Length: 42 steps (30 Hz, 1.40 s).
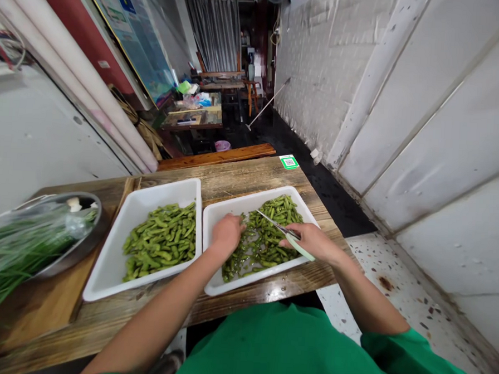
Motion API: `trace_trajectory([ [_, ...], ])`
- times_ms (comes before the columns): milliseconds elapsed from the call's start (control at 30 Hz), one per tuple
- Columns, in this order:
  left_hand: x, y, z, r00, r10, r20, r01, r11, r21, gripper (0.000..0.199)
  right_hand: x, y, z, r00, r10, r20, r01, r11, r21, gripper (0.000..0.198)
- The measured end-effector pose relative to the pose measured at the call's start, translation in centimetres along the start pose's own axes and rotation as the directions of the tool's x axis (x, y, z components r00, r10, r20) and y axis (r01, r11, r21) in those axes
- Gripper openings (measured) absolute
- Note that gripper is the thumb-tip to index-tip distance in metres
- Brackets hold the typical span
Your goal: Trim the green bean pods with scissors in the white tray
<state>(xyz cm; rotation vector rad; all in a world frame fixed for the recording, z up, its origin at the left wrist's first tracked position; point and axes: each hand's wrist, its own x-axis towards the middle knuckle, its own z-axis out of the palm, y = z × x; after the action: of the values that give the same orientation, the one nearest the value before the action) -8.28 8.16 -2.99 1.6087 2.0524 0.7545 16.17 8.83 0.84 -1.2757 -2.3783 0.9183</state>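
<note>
My right hand [313, 240] is closed around scissors [299, 245] with pale green handles. Their blades point left and away over the right white tray [208, 288] and look slightly parted. Green edamame pods [281, 211] lie in that tray, heaped toward its far right, with wet bare patches between them. Over the tray's left part, my left hand [227, 233] has its fingers pinched together at an edamame pod, mostly hidden by the fingertips. To the left stands a second white tray [107, 257], holding a larger pile of edamame pods [163, 238].
On the wooden table [250, 173], a metal bowl [99, 224] with bagged green stalks [29, 248] sits at left on a wooden board [55, 299]. A QR-code card [288, 162] lies at the far corner. A bench [217, 156] stands beyond; a white wall [446, 108] runs along the right.
</note>
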Motion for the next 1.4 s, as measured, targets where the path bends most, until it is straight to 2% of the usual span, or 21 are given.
trace_trajectory([
  [33, 0.0, 0.1, 0.3, 0.999, 0.039, 0.013, -0.039, 0.999, 0.028, 0.006, 0.0, 0.0, 0.0, 1.000, 0.001, -0.001, -0.001, 1.000, -0.001, 0.043],
  [100, -0.2, 0.5, 1.3, 0.987, 0.097, 0.131, -0.105, 0.993, 0.059, 0.006, 0.1, 0.1, 0.1, 1.000, 0.000, -0.006, 0.000, 1.000, -0.002, 0.043],
  [167, -0.3, 1.0, 2.5, 0.966, 0.104, 0.238, -0.124, 0.990, 0.071, 0.007, 0.1, 0.1, 0.2, 1.000, -0.009, -0.015, 0.009, 1.000, -0.002, 0.043],
  [267, -0.1, 1.7, 3.8, 0.959, 0.082, 0.272, -0.105, 0.992, 0.072, 0.010, 0.2, 0.2, 0.4, 1.000, -0.013, -0.027, 0.013, 1.000, -0.007, 0.042],
  [333, 0.2, 1.9, 3.7, 0.949, 0.079, 0.304, -0.104, 0.992, 0.067, 0.007, 0.1, 0.3, 0.4, 0.999, -0.006, -0.032, 0.006, 1.000, -0.007, 0.043],
  [400, 0.2, 1.8, 2.9, 0.944, 0.061, 0.324, -0.058, 0.998, -0.020, 0.006, -0.1, 0.3, 0.2, 0.999, -0.001, -0.034, 0.001, 1.000, -0.006, 0.042],
  [467, 0.0, 1.7, 1.6, 0.943, 0.003, 0.333, 0.073, 0.974, -0.216, 0.012, -0.1, 0.3, -0.1, 0.999, 0.001, -0.032, -0.001, 1.000, -0.008, 0.041],
  [533, -0.5, 1.6, 0.2, 0.927, -0.078, 0.366, 0.251, 0.856, -0.453, 0.023, -0.2, 0.1, -0.2, 1.000, 0.006, -0.023, -0.007, 1.000, -0.014, 0.040],
  [633, -1.6, 1.7, -1.2, 0.902, -0.110, 0.417, 0.401, 0.571, -0.717, 0.032, -0.1, -0.4, -0.2, 1.000, 0.007, 0.006, -0.007, 1.000, -0.027, 0.043],
  [733, -2.5, 2.1, -1.7, 0.915, -0.116, 0.387, 0.404, 0.296, -0.866, 0.025, -0.1, -1.3, -0.1, 0.998, -0.050, 0.046, 0.052, 0.998, -0.034, 0.048],
  [833, -3.0, 2.6, -1.7, 0.922, -0.118, 0.369, 0.383, 0.135, -0.914, 0.018, -0.2, -2.2, -0.1, 0.991, -0.101, 0.093, 0.105, 0.993, -0.045, 0.050],
  [933, -3.4, 2.8, -1.6, 0.920, -0.104, 0.378, 0.385, 0.065, -0.921, 0.016, -0.1, -2.8, 0.0, 0.992, -0.081, 0.093, 0.089, 0.992, -0.086, 0.052],
  [1100, -3.8, 2.6, -1.4, 0.912, -0.131, 0.388, 0.393, 0.008, -0.920, 0.015, 0.1, -2.7, 0.1, 0.994, -0.048, 0.096, 0.061, 0.988, -0.142, 0.052],
  [1233, -4.1, 2.9, -1.1, 0.905, -0.122, 0.407, 0.411, 0.007, -0.912, 0.017, 0.3, -2.8, 0.3, 0.977, -0.086, 0.195, 0.104, 0.991, -0.083, 0.049],
  [1400, -4.6, 3.3, -0.6, 0.891, -0.150, 0.429, 0.436, 0.019, -0.900, 0.016, 0.5, -3.2, 0.7, 0.978, -0.113, 0.177, 0.126, 0.990, -0.066, 0.048],
])
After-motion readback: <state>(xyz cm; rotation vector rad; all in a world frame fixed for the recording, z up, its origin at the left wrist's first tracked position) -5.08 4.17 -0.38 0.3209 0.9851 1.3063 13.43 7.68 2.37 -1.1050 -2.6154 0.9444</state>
